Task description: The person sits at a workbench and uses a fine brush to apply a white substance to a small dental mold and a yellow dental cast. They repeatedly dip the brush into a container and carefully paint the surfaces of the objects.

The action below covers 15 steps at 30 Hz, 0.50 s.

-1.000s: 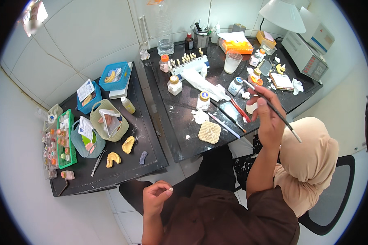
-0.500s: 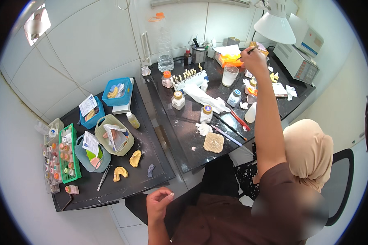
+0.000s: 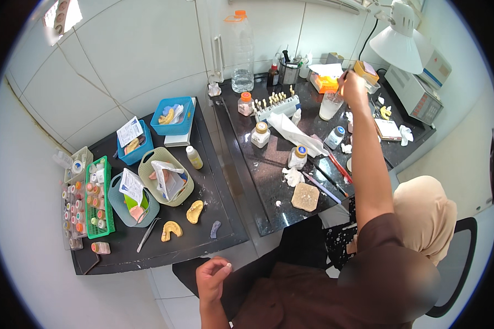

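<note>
My right hand is stretched far over the black worktop and is shut on a thin brush. It hovers just above a white cup at the back. My left hand stays low near my lap, in front of the table edge, pinching a tiny white piece between thumb and fingertips. A rack of small tooth samples and small white jars stand left of the cup. A tan ribbed pad and more brushes lie nearer to me.
Two yellow dental casts lie on the left table beside a beige basket, blue bins and a green tray of little bottles. A large water bottle, a white lamp and a grey machine stand at the back.
My right hand has moved with the brush from near the table's front to the back, over the white cup. My left hand has hardly shifted.
</note>
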{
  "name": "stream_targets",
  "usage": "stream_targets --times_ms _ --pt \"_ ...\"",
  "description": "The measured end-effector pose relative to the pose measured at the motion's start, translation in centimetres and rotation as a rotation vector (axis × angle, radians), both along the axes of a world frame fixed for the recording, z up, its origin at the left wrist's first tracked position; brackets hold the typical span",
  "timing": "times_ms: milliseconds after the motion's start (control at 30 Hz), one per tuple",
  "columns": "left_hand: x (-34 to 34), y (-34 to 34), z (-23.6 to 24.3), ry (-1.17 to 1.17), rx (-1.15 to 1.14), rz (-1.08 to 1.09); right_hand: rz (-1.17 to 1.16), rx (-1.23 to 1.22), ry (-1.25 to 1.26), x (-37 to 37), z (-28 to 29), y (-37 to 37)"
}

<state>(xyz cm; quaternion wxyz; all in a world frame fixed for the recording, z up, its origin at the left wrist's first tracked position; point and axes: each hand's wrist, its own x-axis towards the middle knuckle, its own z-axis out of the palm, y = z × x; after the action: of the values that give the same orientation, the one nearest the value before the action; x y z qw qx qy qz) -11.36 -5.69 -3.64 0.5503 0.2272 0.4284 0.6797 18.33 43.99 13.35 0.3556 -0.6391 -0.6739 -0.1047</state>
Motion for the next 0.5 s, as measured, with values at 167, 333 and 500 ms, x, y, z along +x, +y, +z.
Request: stream_targets --times_ms 167,333,500 --pt "0.0 0.7 0.0 0.020 0.010 0.007 0.143 0.170 0.278 -3.9 3.0 -15.6" --pt "0.4 1.2 0.4 0.076 0.049 -0.005 0.653 -0.174 0.548 -3.0 -4.1 -24.3" --pt "0.7 0.7 1.3 0.138 -0.009 0.002 0.928 -0.445 0.356 -1.8 -8.0 -21.8"
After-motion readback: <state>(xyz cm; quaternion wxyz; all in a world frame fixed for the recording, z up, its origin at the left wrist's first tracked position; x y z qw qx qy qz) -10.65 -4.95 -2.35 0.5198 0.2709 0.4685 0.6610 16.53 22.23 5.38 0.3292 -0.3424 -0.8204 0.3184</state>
